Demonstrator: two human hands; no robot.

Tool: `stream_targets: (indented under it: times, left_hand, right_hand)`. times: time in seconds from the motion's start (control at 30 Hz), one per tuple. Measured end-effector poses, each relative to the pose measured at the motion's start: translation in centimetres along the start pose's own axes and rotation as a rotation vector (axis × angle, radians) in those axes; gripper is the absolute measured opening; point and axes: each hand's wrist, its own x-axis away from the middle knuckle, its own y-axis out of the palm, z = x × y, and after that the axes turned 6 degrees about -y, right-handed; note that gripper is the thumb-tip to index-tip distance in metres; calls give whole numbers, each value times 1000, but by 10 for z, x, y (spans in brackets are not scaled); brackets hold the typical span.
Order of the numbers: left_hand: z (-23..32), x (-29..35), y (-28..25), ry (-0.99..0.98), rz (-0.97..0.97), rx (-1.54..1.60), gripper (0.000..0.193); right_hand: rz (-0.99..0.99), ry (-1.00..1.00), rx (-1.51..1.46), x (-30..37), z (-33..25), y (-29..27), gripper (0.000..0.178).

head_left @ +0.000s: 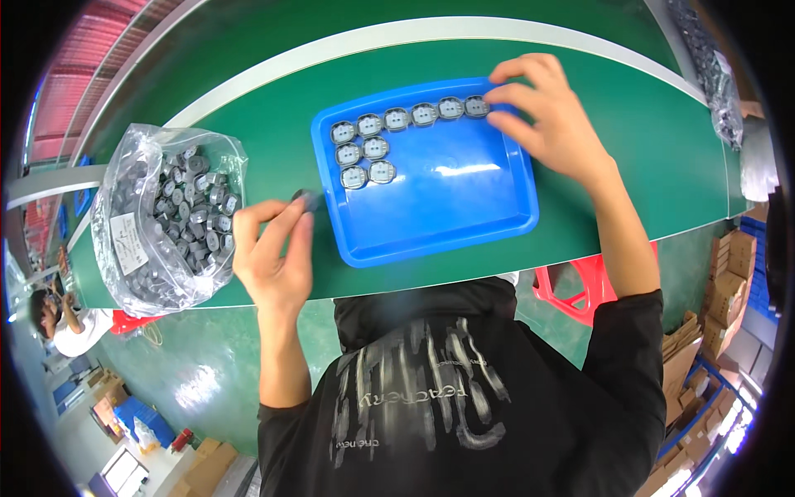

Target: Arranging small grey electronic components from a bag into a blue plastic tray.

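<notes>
From the head camera, a clear plastic bag (166, 219) lay open on the green table (629, 157), left of the work. A white rectangular label (128, 242) sat on its near-left side, and the bag was heaped with small round grey parts, too many to count.

The person's left hand (272, 248) was just right of the bag's mouth, thumb and fingers pinched narrow on one small grey part (307, 198), blurred, held just off the left rim of the blue tray (431, 228).

The blue tray sat in the middle of the table, rectangular with rounded corners and a raised rim. In it lay ten round grey parts: a row of six (410, 118) along the far wall, then a pair (362, 151) beneath its left end, then another pair (368, 175) beneath that. All sat close together, touching or nearly so. The near and right parts of the tray floor were bare blue.

The right hand (542, 116) rested at the tray's far right corner, fingers loosely spread, the fingertips (497, 103) at the right end of the row of six; it gripped nothing that I could see.

A pale stripe (397, 41) curved across the table beyond the tray. At the far right edge lay another clear bag of dark parts (719, 83). Below the near edge, a red plastic stool (580, 286) stood on the floor, and cardboard boxes (729, 290) were stacked at the right.
</notes>
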Motion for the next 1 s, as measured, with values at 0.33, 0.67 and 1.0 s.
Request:
stream_targets:
  times: [0.33,0.67,1.0]
  left_hand:
    - [48,-55,79,427,-121,-39,23]
    - [51,-61,64,300,-245,-92,23]
    - [28,-61,-145,477,-34,232,42]
  right_hand:
    - [266,441,-260,24,26,-1,15]
    - [326,441,-402,29,19,-10,22]
    - [439,70,-868,49,-30,-111,51]
